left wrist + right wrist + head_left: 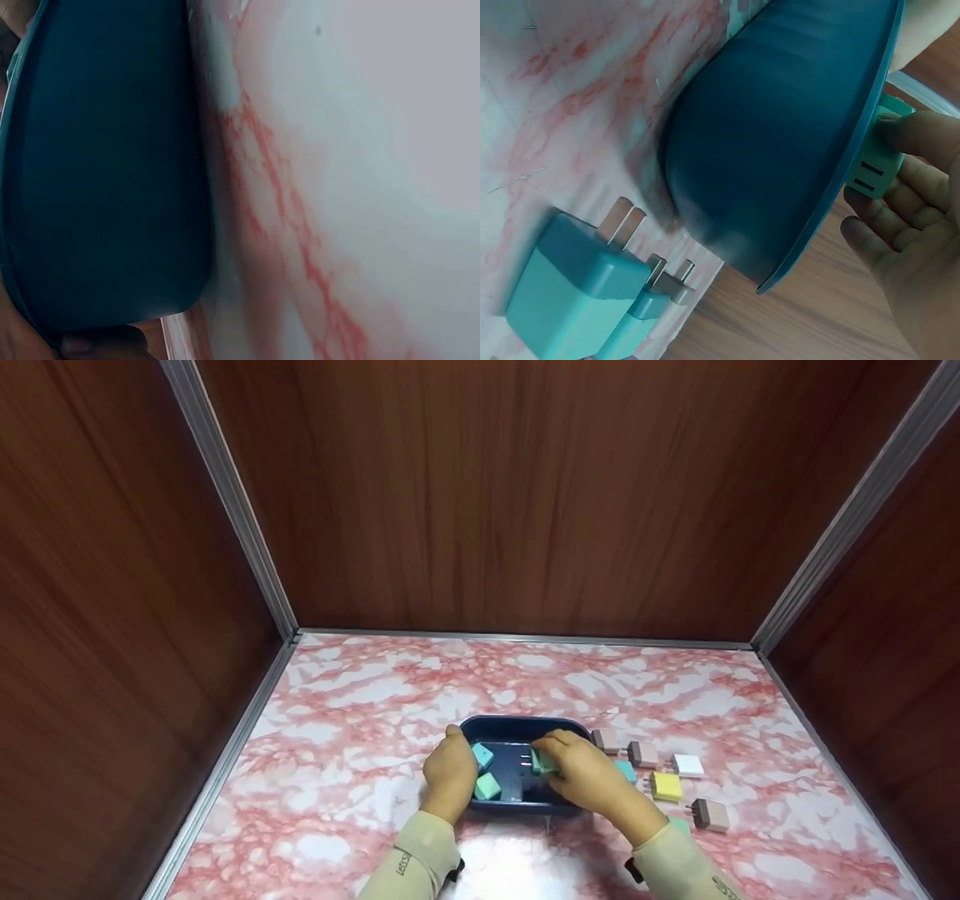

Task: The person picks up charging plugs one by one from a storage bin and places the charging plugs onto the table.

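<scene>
A dark blue plastic basin (525, 808) rests on the table, its left rim gripped by my left hand (451, 771). Inside it, near that hand, lie a light blue charger (482, 755) and a mint green charger (487, 787). Over the right part of the basin, my right hand (591, 774) pinches a green plug charger (544, 762) between thumb and fingers, its metal prongs pointing left. In the right wrist view, the same green charger (881, 150) shows two slots and sits beside the basin rim (840, 191). The left wrist view has mostly the basin's outer wall (105, 165).
Several more chargers lie right of the basin: pinkish ones such as the charger (643, 754), a yellow charger (666, 786), a white charger (688, 766) and a brown-and-pink charger (710, 815). Wood-grain panels (480, 495) enclose the red-and-white marbled table (352, 720).
</scene>
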The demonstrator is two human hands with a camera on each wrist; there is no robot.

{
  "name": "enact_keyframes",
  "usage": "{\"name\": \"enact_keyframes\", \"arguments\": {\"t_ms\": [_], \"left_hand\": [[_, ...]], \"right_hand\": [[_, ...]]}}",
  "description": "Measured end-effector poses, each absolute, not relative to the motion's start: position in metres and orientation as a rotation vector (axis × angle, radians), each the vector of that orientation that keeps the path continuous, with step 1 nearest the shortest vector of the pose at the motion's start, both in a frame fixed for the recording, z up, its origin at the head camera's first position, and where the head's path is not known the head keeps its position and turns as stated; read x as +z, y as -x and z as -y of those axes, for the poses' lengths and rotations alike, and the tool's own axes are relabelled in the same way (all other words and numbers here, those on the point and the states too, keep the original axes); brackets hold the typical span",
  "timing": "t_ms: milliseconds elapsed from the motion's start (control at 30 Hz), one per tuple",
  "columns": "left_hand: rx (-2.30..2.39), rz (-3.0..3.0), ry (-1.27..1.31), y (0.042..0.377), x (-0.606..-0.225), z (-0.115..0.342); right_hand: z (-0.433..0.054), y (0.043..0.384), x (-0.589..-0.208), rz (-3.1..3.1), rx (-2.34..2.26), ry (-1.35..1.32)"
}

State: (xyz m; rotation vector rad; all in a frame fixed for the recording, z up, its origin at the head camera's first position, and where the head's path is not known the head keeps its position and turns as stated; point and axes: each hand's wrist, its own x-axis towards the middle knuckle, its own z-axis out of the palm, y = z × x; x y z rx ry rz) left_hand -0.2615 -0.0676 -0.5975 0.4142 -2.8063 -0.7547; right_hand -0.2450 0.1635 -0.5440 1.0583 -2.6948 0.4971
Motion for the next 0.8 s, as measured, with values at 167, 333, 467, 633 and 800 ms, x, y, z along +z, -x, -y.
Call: {"name": "enact_keyframes", "arguments": {"t_ms": [167,333,467,633,800], "left_hand": [[-0.761,2.815,-0.432,0.262,-0.598,0.067],[-0.748,2.794,-0.405,0.261,-0.599,0.067],[-0.746,2.776,-0.393,0.26,-0.598,0.067],[-0.738,2.771,-0.401,0.26,-0.598,0.068],[-0.734,2.781,-0.398,0.262,-0.6,0.068]], "right_hand": [[-0.172,0.243,-0.543,2.715,0.529,-1.03],[-0.183,0.24,-0.538,2.753,0.561,-0.958],[-0.195,0.237,-0.535,2.783,0.592,-0.89],[-0.207,0.235,-0.532,2.789,0.582,-0.869],[-0.217,0.234,-0.529,2.754,0.563,-0.88]]}}
